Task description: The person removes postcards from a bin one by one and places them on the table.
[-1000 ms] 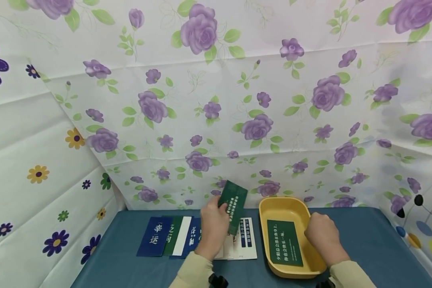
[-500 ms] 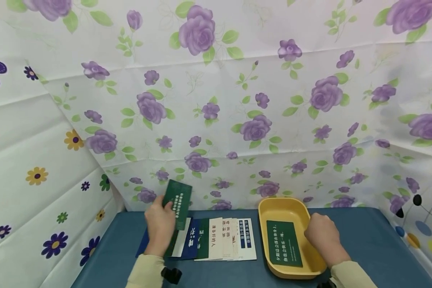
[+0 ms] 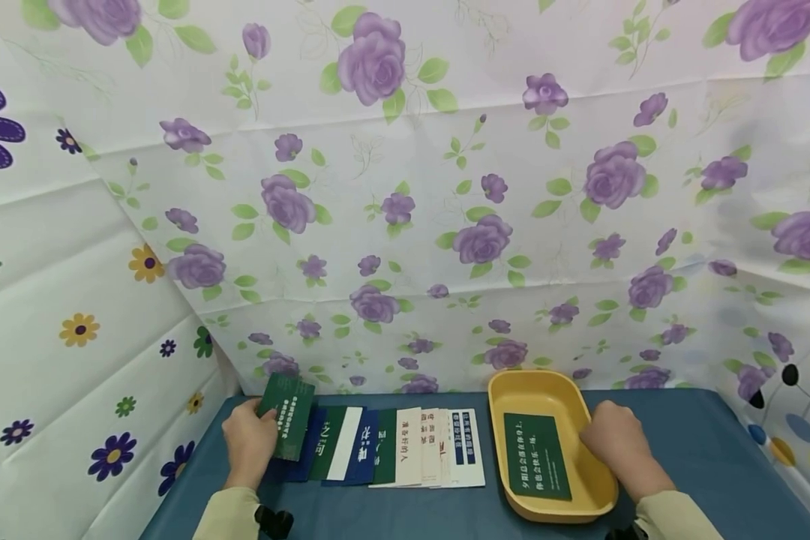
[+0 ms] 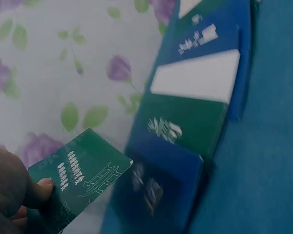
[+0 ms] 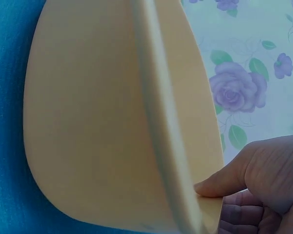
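Note:
My left hand (image 3: 248,444) pinches a dark green card (image 3: 290,411) printed with white characters, thumb on its face. The card is tilted over the left end of an overlapping row of cards. In the left wrist view, the held card (image 4: 83,180) is just beside the row's end blue card (image 4: 161,183). My right hand (image 3: 621,446) grips the right side of a yellow plastic basin (image 3: 538,386). The right wrist view has its thumb (image 5: 219,184) over the rim and the fingers curled outside. Inside the basin lies another green card (image 3: 538,457).
The row runs from blue and green cards through a cream card (image 3: 409,448) to a white card (image 3: 471,469) near the basin. A blue cloth (image 3: 391,514) covers the table. Floral sheets (image 3: 405,247) hang behind and at both sides.
My left hand has carried the green card leftward along the row, from above the cream and white cards to the left end, and lower. The right hand stays on the basin.

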Demonstrator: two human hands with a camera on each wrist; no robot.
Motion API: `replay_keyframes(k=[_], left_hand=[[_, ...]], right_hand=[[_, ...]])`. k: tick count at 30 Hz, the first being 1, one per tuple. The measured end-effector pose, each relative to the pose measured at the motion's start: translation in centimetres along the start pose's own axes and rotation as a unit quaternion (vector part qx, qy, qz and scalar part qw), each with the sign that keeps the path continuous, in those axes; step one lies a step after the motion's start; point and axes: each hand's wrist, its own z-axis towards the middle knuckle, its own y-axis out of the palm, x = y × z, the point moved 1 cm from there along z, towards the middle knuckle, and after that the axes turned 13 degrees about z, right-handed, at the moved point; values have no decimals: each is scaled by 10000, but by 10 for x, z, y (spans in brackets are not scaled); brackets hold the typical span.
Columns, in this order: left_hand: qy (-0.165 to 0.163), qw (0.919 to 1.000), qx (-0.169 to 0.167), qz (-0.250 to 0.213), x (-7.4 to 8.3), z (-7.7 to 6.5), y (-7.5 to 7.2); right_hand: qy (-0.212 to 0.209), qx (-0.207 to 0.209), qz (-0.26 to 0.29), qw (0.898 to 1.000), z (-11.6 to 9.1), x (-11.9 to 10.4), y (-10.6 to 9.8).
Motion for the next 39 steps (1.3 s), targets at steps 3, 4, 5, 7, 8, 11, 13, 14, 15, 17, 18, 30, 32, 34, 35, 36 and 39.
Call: replay_keyframes(k=[3,4,5,7,8,11,13,14,15,17,18,30,32,34,35,36,39], left_hand=[[-42,9997,-209,92,-11,0,4],[-31,9996,-241,111,-14,0,5],[-14,9996,-259,129,-17,0,6],[33,9993,-313,181,-21,-1,8],[50,9991,-353,208,-23,-1,9],[97,9986,-434,294,-27,-1,13],[111,9980,-513,348,-29,0,17],[109,9977,-554,362,-29,1,19],[127,9976,-568,378,-30,1,21],[152,9973,-582,420,-31,1,24],[151,9971,-602,428,-32,1,25],[-333,9921,-648,1022,-39,0,38],[-529,9897,-648,1161,-39,1,41],[-656,9882,-641,1230,-40,1,42],[-693,9877,-631,1253,-40,1,43],[-718,9875,-617,1258,-40,1,43],[-712,9876,-584,1268,-40,2,44]], right_hand=[[13,11,58,10000,-1,1,0],[15,11,62,10000,-1,1,0],[13,15,60,10000,0,1,0],[14,37,28,10000,0,0,-1],[9,54,6,10000,1,0,-1],[1,59,-26,10000,1,-1,-2],[0,69,-14,10000,0,-2,-2],[11,59,5,10000,0,-2,-2],[26,41,18,10000,0,-2,-2],[56,44,38,10000,0,-2,-1],[58,58,44,10000,-1,-1,-1],[-82,185,52,9998,0,1,0],[-81,191,50,9998,0,1,1],[-78,208,50,9997,1,1,1],[-70,214,45,9997,1,1,1],[-59,216,32,9997,1,1,1],[-51,228,-8,9997,1,0,1]])
